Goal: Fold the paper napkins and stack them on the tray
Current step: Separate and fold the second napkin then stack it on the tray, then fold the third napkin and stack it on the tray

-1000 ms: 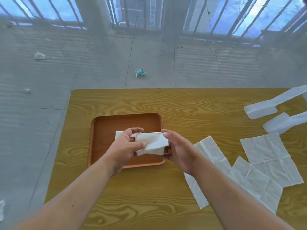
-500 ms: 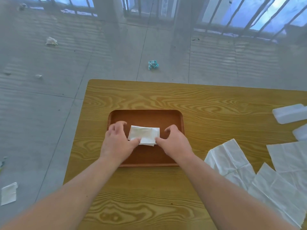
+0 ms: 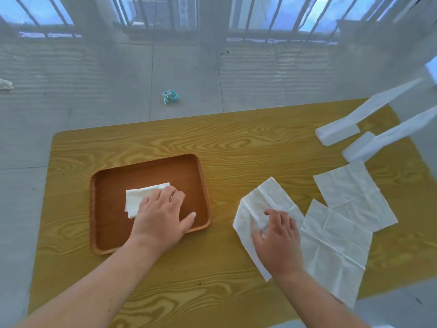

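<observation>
Gone from the tray since half a second ago with the right hand (image 3: 276,237), now curled into the nearest flat napkin (image 3: 257,204), bunching it on the table (image 3: 212,143). Pressing the folded napkin (image 3: 142,197) flat in the tray (image 3: 113,223) with the left hand (image 3: 160,214), fingers straight. Probably fetching the next one to fold (two more lying beyond); calls for lifting clear without tearing. Thin, creased, limp.

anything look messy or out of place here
Yes. A crumpled teal wrapper and a crumpled white scrap lie on the floor beyond the table. The folded napkin sits askew in the tray. An unfolded napkin bunches under the right hand.
</observation>
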A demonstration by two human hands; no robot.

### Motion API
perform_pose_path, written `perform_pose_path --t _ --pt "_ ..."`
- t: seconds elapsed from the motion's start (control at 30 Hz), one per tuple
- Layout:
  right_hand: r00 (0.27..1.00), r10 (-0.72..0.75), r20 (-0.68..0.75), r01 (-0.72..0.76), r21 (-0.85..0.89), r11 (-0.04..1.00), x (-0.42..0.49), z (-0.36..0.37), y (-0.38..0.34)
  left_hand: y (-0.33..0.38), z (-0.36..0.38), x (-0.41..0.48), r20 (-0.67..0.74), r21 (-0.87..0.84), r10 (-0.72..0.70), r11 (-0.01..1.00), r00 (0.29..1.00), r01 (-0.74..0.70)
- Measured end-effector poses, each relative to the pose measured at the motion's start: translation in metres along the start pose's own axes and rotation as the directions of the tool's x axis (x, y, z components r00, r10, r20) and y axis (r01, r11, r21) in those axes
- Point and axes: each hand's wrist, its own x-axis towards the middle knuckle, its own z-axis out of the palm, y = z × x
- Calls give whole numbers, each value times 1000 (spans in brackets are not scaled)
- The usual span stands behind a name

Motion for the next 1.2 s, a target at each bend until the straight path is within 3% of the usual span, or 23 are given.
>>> perform_pose_path --t 0.13,0.2,0.33,0.47,0.57,0.67,0.77,0.87,0.97,1.03,1.2 --pt "978 -157 137 155 28 988 -11 -9 22 55 2 7 -32 -97 179 979 983 -182" --pt "961 -239 141 235 45 971 -15 -15 29 80 8 11 11 -132 221 967 975 -217" --pt "992 -116 42 116 11 993 -16 -28 52 111 22 22 104 -66 45 997 994 -38" --pt "997 -20 75 21 -12 1000 -13 -40 89 126 28 34 210 46 -52 998 976 43" --pt "994 8 110 -6 -16 1000 -6 -50 115 133 32 39 252 -54 -65 995 966 81" --pt "994 49 97 -48 -11 999 2 -60 128 138 32 42 345 -283 -122 932 930 228" --pt "999 10 52 -10 1 1000 2 -62 124 143 32 43 491 -497 -205 733 847 465" --pt "995 -52 87 49 38 998 -7 -57 110 149 31 40 614 -505 -252 603 748 618" --pt "971 -179 159 175 39 984 -20 -46 101 152 31 36 713 -416 -244 608 658 677" --pt "961 -215 174 213 29 977 -22 -42 98 152 30 33 738 -377 -226 643 636 666" --pt "960 -226 165 224 34 974 -11 -43 92 145 33 30 663 -393 -279 661 695 640"
